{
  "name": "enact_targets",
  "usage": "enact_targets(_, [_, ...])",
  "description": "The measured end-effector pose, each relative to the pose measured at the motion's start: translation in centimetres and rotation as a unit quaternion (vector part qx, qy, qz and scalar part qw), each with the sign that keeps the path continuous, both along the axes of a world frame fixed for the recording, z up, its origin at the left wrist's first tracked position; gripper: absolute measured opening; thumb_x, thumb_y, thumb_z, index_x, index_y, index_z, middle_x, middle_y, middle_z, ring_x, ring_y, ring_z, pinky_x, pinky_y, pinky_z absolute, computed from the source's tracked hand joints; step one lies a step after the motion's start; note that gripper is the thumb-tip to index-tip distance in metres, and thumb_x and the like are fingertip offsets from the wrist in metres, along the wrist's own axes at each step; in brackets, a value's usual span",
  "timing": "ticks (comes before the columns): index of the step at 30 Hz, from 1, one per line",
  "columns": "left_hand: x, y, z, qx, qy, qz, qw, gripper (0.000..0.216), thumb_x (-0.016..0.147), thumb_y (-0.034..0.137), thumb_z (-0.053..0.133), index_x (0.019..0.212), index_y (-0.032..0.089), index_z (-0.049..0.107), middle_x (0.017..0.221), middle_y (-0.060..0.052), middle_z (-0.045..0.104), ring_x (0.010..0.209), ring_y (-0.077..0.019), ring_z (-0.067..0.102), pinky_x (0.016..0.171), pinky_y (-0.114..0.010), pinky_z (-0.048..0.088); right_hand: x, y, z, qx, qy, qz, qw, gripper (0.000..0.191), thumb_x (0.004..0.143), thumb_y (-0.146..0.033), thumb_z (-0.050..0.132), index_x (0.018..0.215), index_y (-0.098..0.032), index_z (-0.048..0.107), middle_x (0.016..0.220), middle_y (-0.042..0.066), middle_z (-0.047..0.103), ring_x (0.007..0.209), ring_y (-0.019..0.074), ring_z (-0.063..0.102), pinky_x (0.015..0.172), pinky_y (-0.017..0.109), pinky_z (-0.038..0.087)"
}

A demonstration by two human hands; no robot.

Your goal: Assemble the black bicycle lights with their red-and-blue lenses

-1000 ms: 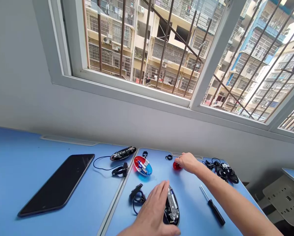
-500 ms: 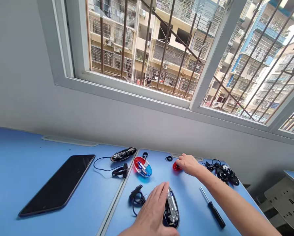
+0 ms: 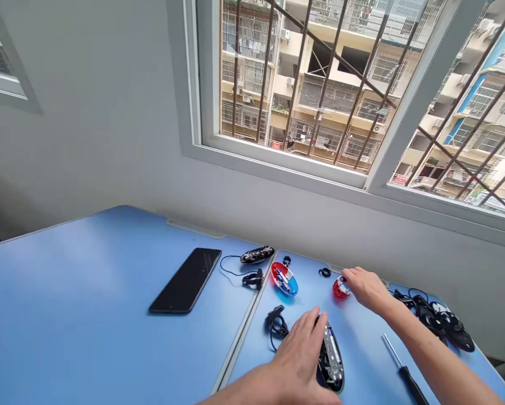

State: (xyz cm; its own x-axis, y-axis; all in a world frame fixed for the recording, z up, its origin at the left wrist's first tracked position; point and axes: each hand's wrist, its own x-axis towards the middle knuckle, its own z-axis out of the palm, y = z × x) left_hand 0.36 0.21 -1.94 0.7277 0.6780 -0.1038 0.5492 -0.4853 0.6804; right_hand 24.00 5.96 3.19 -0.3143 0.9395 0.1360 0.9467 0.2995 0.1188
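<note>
My left hand (image 3: 297,357) grips an opened black oval case (image 3: 332,363), fingers at its far end and thumb near its close end. Silvery parts and wiring show inside that case, while the palm hides its left side. My right hand (image 3: 364,287) reaches out to a small red plastic case (image 3: 340,288) near the wall and has its fingers closed on the right part of it. Beside my left hand lies a black clamp with a cable (image 3: 276,322). A red and blue oval shell (image 3: 284,279) with batteries inside lies farther back.
A screwdriver (image 3: 404,371) lies under my right forearm. Black devices with cables (image 3: 442,320) are piled at right. A black ring (image 3: 325,272), another opened black case (image 3: 257,255), a black clamp (image 3: 253,279) and a dark tablet (image 3: 186,281) lie on the blue tables. A barred window is ahead.
The view has swung left, so everything sits farther right. More of the red case shows beside my right hand. My left hand stays on the black case.
</note>
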Motion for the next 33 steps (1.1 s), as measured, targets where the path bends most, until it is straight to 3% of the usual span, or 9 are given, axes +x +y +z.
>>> enact_targets(8, [-0.5, -0.7, 1.1, 0.005, 0.015, 0.021, 1.0, 0.124, 0.057, 0.042, 0.082, 0.154, 0.007, 0.012, 0.159, -0.026, 0.002, 0.145, -0.0412, 0.004, 0.117, -0.055, 0.016, -2.2, -5.6, -1.5, 0.053, 0.231, 0.001, 0.971, 0.021, 0.1, -0.032, 0.033, 0.098, -0.022, 0.051, 0.081, 0.003, 0.066, 0.067, 0.0144, 0.063, 0.059, 0.024, 0.051])
enact_targets(11, [-0.7, -1.3, 0.9, 0.032, 0.012, 0.019, 0.999, 0.115, 0.062, 0.038, 0.08, 0.152, 0.003, 0.016, 0.157, -0.029, 0.012, 0.145, -0.0405, 0.011, 0.117, -0.054, 0.019, -4.0, -6.8, -2.2, 0.007, 0.457, -0.003, 0.89, 0.023, 0.097, -0.039, 0.04, 0.09, -0.021, 0.053, 0.071, 0.0, 0.06, 0.062, 0.0148, 0.059, 0.057, 0.025, 0.051])
enact_targets(14, [-1.3, -1.6, 0.7, 0.113, -0.041, 0.001, 0.993, 0.111, 0.065, 0.041, 0.08, 0.151, 0.003, 0.021, 0.157, -0.03, 0.015, 0.144, -0.0422, 0.015, 0.115, -0.056, 0.026, -5.2, -7.3, -2.9, 0.003, 0.551, -0.007, 0.834, 0.027, 0.094, -0.046, 0.045, 0.089, -0.021, 0.054, 0.07, 0.0, 0.056, 0.064, 0.0157, 0.057, 0.06, 0.028, 0.051])
enact_targets(17, [-3.3, -0.3, 1.8, 0.316, -0.169, 0.057, 0.932, 0.081, 0.083, 0.037, 0.065, 0.15, 0.016, 0.025, 0.155, -0.02, 0.031, 0.143, -0.0344, 0.027, 0.115, -0.052, 0.03, -5.6, -7.7, -4.2, 0.036, 0.57, -0.024, 0.821, 0.029, 0.092, -0.049, 0.048, 0.091, -0.021, 0.055, 0.069, 0.0, 0.056, 0.062, 0.0157, 0.055, 0.059, 0.028, 0.05])
enact_targets(19, [-5.9, 1.7, 3.3, 0.415, -0.181, 0.199, 0.869, 0.063, 0.093, 0.033, 0.051, 0.149, 0.02, 0.026, 0.15, -0.015, 0.04, 0.141, -0.0297, 0.033, 0.115, -0.049, 0.028, -5.5, -7.8, -5.3, 0.062, 0.57, -0.036, 0.819, 0.03, 0.092, -0.05, 0.048, 0.089, -0.021, 0.054, 0.069, 0.0, 0.058, 0.061, 0.0158, 0.055, 0.058, 0.028, 0.049])
enact_targets(21, [-9.3, 4.1, 4.8, 0.385, -0.067, 0.347, 0.852, 0.058, 0.095, 0.035, 0.043, 0.148, 0.018, 0.028, 0.149, -0.015, 0.041, 0.14, -0.0297, 0.034, 0.114, -0.047, 0.029, -5.1, -7.8, -6.2, 0.071, 0.572, -0.043, 0.816, 0.031, 0.091, -0.051, 0.049, 0.087, -0.021, 0.054, 0.07, 0.002, 0.06, 0.062, 0.0164, 0.057, 0.058, 0.027, 0.049])
enact_targets(23, [-12.9, 6.3, 5.7, 0.314, 0.046, 0.422, 0.85, 0.059, 0.094, 0.04, 0.04, 0.148, 0.017, 0.031, 0.15, -0.015, 0.039, 0.139, -0.0338, 0.032, 0.11, -0.05, 0.032, -4.7, -7.6, -6.8, 0.062, 0.58, -0.045, 0.811, 0.031, 0.09, -0.051, 0.05, 0.088, -0.02, 0.055, 0.072, 0.003, 0.063, 0.064, 0.0172, 0.06, 0.058, 0.027, 0.05])
enact_targets(27, [-18.1, 8.7, 5.3, 0.246, 0.129, 0.441, 0.854, 0.063, 0.089, 0.051, 0.041, 0.142, 0.018, 0.046, 0.15, -0.021, 0.038, 0.136, -0.0458, 0.032, 0.099, -0.061, 0.035, -4.2, -7.2, -7.2, 0.055, 0.592, -0.049, 0.803, 0.032, 0.088, -0.052, 0.052, 0.088, -0.02, 0.057, 0.071, 0.004, 0.066, 0.063, 0.0183, 0.061, 0.058, 0.028, 0.051])
enact_targets(33, [-20.0, 9.9, 3.3, 0.193, 0.196, 0.411, 0.869, 0.059, 0.09, 0.056, 0.033, 0.137, 0.027, 0.054, 0.154, -0.012, 0.037, 0.14, -0.0425, 0.027, 0.104, -0.058, 0.029, -4.5, -7.3, -7.2, 0.047, 0.589, -0.052, 0.805, 0.034, 0.086, -0.055, 0.053, 0.087, -0.022, 0.056, 0.072, 0.003, 0.066, 0.066, 0.0207, 0.065, 0.058, 0.029, 0.053])
